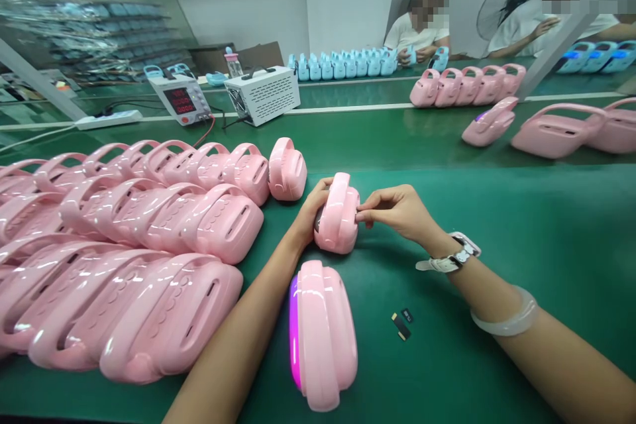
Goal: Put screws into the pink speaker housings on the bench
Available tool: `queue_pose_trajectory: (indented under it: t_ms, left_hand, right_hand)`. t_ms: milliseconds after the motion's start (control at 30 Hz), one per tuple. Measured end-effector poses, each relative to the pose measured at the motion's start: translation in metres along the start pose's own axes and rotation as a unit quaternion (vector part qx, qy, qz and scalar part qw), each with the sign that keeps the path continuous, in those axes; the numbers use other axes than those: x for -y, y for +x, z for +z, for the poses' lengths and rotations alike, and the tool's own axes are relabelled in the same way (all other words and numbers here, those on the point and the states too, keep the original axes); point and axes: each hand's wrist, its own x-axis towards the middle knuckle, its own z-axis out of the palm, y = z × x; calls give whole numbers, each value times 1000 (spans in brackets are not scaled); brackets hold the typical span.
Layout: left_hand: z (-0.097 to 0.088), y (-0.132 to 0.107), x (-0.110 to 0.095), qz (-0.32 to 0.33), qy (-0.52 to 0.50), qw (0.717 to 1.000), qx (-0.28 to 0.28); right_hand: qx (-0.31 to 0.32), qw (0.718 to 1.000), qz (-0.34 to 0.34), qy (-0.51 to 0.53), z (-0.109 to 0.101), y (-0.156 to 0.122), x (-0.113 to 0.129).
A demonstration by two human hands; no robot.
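Observation:
My left hand [314, 205] is wrapped round the far side of a pink portable speaker [339, 228] with a carry handle, holding it upright on the green table. The thumb and forefinger of my right hand [395, 211] are pinched together at the speaker's right face. Whatever sits between those fingertips is too small to make out. Nearer to me stands a second pink speaker [325, 338], its front edge glowing purple. To its right lie a small black memory card [407, 314] and a longer black piece with gold ends [400, 326].
Rows of pink speakers [199, 315] fill the table's left side. A power supply [181, 98] with a red display and a vented white box [265, 96] stand behind. Blue units [342, 66] line the far bench, where two people sit. More pink speakers [559, 131] are at right.

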Motion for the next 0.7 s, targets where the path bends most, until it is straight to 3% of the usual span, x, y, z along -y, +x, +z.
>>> queue_pose_trajectory:
  t_ms: [100,300,433,700]
  left_hand:
    - [3,-2,-5,-28,10,999,18]
    - [-1,0,-2,-53,21,998,25]
    - [-1,-1,2,-29,27,999,23]
    - [2,-5,3,13,44,999,-8]
  right_hand:
    - [14,1000,3,20,1,0,-1]
    - [-15,997,24,66,7,0,-24]
    - [7,993,45,109,5,-3,-33]
    - [35,980,84,180,4,-8,-28]
